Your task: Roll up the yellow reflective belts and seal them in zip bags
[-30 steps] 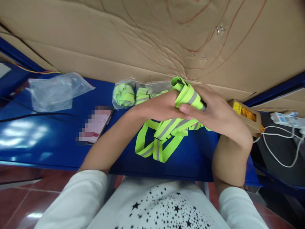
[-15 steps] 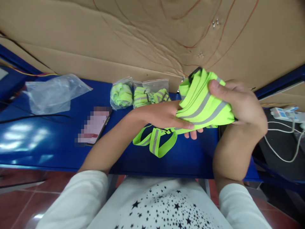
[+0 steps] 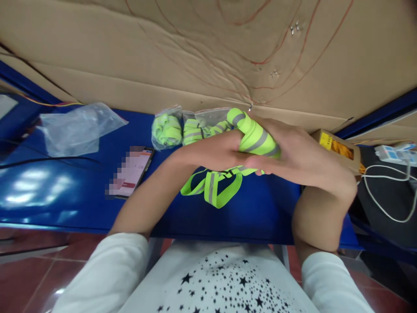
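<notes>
A neon-yellow reflective strap bundle [image 3: 259, 139] with grey stripes is wrapped into a roll above the blue table. My left hand [image 3: 224, 152] grips it from the left, most of its fingers hidden beneath the roll. From the right, my right hand [image 3: 293, 150] is closed over the other end, slightly blurred. Below my left hand lies another reflective strap [image 3: 213, 191], looped, with black buckles. Behind my left forearm stand clear zip bags, one bag [image 3: 167, 128] with a rolled strap and more bagged straps [image 3: 193, 130] beside it.
On the left of the blue table [image 3: 81, 195] lie a clear plastic bag [image 3: 78, 128], a phone [image 3: 133, 171] and a black cable. At the right are a cardboard box [image 3: 339, 150] with orange contents, a power strip [image 3: 394, 154] and a white cord. A cardboard panel rises behind.
The strap bundle went from a wide, loose fold to a tighter roll. My right hand moved left and down over it, bringing the cardboard box into view.
</notes>
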Demonstrator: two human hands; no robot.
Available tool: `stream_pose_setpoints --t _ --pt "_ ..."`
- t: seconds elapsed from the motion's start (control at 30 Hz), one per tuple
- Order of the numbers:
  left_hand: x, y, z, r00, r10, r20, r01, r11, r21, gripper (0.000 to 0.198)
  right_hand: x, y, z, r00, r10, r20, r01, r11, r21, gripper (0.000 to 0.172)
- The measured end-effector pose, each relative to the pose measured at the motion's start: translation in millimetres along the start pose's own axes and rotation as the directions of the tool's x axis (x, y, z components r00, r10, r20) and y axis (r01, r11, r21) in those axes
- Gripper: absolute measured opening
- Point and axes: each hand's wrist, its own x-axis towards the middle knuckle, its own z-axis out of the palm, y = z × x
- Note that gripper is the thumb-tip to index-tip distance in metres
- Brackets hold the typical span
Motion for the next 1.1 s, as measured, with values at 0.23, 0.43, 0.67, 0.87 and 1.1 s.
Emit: stream_pose_setpoints --t 0.23,0.43,0.67,0.87,1.1 --pt "4 -5 8.7 0.993 -0.094 0.075 0.117 0.894 -0.433 0.023 1 0 1 0.981 -0.009 -0.196 -0.028 0.983 -0.182 0.033" --pt "7 -11 7.5 0.993 -0.071 0.096 0.091 0.971 -0.22 0.019 -7 6 -10 0.953 0.183 -0.243 -0.124 0.963 0.239 0.032" --pt "1 -5 2.6 0.998 -0.05 0.046 0.052 0.998 -0.035 0.019 11 20 1 0.963 0.263 -0.064 -0.214 0.884 0.415 0.033" --pt "5 -10 -0.8 0.999 -0.036 -0.025 0.031 0.986 -0.163 0.018 8 14 2 0.991 -0.026 -0.129 0.02 0.999 -0.05 0.035" --pt "1 -10 -6.7 0.989 -0.108 -0.102 0.077 0.959 -0.273 0.02 12 11 15 0.99 0.0 -0.14 -0.013 0.995 -0.096 0.044"
